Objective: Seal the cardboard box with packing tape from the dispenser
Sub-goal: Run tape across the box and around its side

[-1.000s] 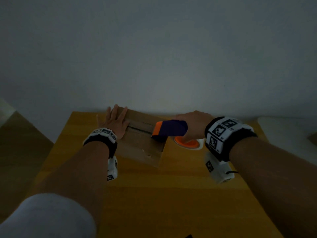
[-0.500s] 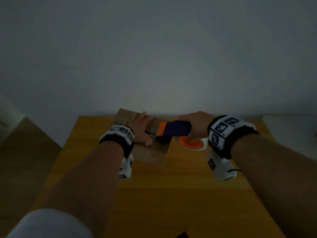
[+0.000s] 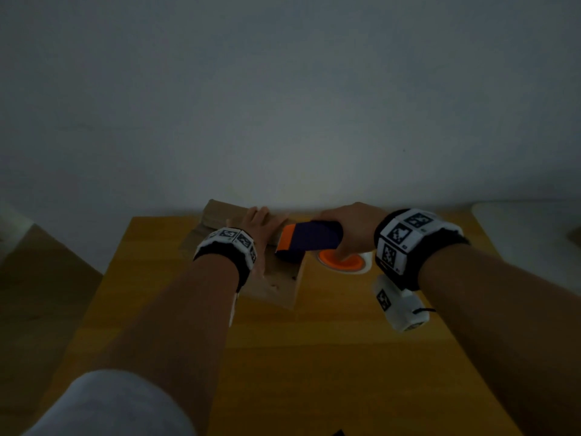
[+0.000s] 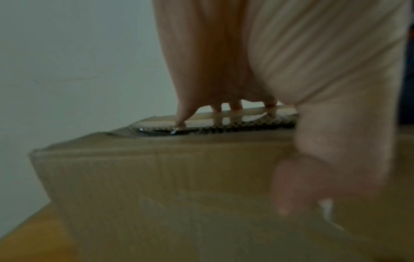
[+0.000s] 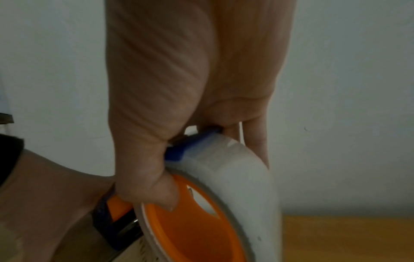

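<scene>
Since a second ago, left hand (image 3: 261, 228) has slid rightward along the box (image 3: 283, 287), fingers flat on its top. Yellow tabletop (image 3: 314, 357) runs to a plain grey wall (image 3: 283, 105). Brown, scuffed box sits at the far edge; right hand (image 3: 352, 228) grips the dispenser (image 3: 309, 239) against it.

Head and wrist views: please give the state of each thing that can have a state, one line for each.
cardboard box: on the table, top flaps down, seam between them only partly covered with tape.
tape dispenser: held, front end on the box's right end.
tape roll: mounted on the dispenser's orange hub.
left hand: flat, pressing the box top.
right hand: grips the dispenser.
table: carries the box.
</scene>
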`<action>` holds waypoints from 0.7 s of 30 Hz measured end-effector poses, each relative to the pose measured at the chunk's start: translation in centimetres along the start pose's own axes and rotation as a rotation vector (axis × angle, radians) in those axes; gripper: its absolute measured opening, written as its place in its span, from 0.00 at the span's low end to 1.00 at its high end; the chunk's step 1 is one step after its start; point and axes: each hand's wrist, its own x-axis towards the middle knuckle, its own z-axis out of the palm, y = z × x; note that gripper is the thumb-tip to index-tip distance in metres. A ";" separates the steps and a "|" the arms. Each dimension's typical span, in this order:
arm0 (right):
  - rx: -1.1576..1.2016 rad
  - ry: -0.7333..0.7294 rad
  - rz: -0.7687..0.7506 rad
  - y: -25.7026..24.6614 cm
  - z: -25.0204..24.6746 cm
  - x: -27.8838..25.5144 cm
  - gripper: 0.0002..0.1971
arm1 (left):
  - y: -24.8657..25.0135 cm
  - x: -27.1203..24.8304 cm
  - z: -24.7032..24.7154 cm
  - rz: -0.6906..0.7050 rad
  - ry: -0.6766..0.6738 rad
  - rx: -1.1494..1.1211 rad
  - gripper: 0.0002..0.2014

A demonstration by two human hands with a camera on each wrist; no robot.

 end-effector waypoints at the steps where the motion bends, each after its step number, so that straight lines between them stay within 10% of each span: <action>1: -0.002 -0.005 -0.001 0.1 0.0 0.0 0.33 | 0.1 0.1 0.2 -0.009 0.011 -0.030 0.66; 21: -0.032 -0.078 0.048 4.5 1.4 -4.0 0.33 | 1.0 -0.7 0.5 -0.044 0.055 -0.113 0.59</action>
